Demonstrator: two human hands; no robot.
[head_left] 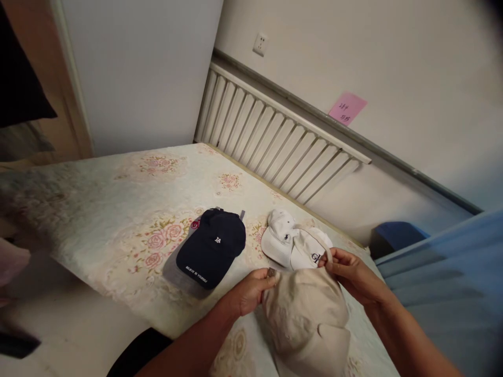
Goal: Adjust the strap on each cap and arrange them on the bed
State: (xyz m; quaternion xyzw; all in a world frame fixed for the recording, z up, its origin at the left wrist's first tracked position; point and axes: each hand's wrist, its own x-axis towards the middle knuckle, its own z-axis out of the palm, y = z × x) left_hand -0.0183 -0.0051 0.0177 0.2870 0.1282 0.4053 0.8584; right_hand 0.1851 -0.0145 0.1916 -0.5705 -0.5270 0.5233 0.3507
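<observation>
A beige baseball cap (pixel 306 309) hangs between my two hands, its brim pointing down toward me. My left hand (pixel 253 290) pinches the back edge of the cap near a small buckle. On the other side, my right hand (pixel 351 272) is closed on the cap's strap, which stands up in a loop. Just beyond lie two white caps, one with a small dark emblem (pixel 277 238) and one with dark lettering (pixel 310 248), partly hidden by the strap and the beige cap. To the left rests a navy cap (pixel 220 241) with white lettering on its brim.
The caps lie on a floral-patterned cover (pixel 157 188). A white radiator (pixel 271 136) runs along the wall behind it. A pink note (pixel 348 109) is on the wall, below and right of a socket (pixel 260 44). Blue curtain fabric (pixel 448 272) hangs at right.
</observation>
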